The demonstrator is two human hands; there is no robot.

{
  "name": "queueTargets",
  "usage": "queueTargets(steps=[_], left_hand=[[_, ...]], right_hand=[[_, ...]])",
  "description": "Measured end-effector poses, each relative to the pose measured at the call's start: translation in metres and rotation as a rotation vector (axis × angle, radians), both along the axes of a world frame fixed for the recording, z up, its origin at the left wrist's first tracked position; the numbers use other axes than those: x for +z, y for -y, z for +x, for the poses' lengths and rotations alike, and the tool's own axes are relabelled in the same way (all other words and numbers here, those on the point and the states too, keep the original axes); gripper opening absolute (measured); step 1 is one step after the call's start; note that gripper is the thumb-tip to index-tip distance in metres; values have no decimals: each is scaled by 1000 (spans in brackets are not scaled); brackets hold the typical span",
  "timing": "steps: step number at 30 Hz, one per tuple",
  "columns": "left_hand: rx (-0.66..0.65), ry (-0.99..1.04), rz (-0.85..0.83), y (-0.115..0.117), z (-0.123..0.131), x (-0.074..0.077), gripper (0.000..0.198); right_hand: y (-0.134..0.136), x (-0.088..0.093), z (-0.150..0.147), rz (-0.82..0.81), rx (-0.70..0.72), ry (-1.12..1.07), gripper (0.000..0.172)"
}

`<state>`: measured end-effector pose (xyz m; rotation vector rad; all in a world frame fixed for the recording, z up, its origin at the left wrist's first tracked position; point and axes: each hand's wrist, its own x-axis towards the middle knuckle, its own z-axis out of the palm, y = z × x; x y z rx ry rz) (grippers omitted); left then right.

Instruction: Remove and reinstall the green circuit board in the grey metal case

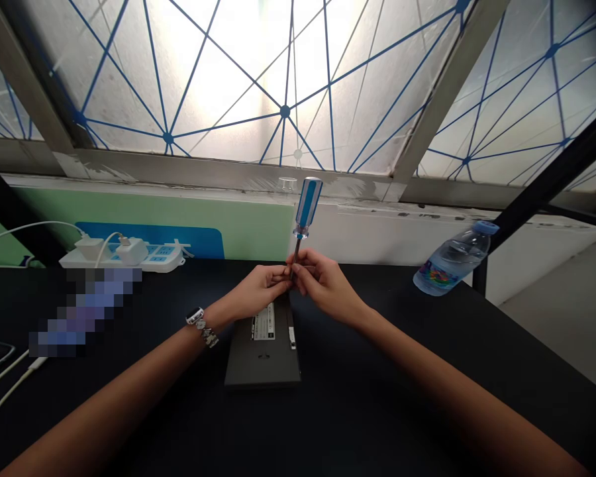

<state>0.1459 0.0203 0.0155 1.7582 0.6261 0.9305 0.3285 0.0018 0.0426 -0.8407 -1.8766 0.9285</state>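
A screwdriver with a blue and white handle (308,202) stands nearly upright, handle up, above the far end of a flat dark grey device (263,351) that lies on the black table (377,411). My right hand (322,281) is closed on the metal shaft just below the handle. My left hand (258,288), with a watch at the wrist, pinches the shaft from the other side, fingertips meeting those of the right. The tip of the tool is hidden behind my fingers. A white label (264,321) shows on the device's top.
A clear water bottle (451,260) with a blue cap stands tilted at the table's right far corner. A white power strip (129,255) with plugged chargers sits at the back left, cables (10,381) trailing along the left edge. A window frame rises behind.
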Motion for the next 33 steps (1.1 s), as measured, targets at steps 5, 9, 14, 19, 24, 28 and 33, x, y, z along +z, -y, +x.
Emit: queueTargets(steps=[5,9,14,19,24,28,33], left_hand=[[0,24,-22,1,-1,3,28],[67,56,-28,3,2,-1,26],[177,87,-35,5,5,-6,18],[240,102,-25,2,5,-12,17],[134,60,-29,-2,0,-12,22],[-24,-5,-39,-3,-5,-4,26],[-57,-35,-47,-1,-7,1,28]], right_hand=[[-2,-3,-1,-26,27,-46,15],[-3,-3,-1,-52,-46,-39,20],[-4,-3,-1,-63,-193,-74,36],[-4,-4,-2,-86,-153,-124,35],[-2,-4,-3,-35,-102,-79,24],[-1,-3,-3,-26,-74,-63,22],[-1,-3,-3,-43,-35,-72,21]])
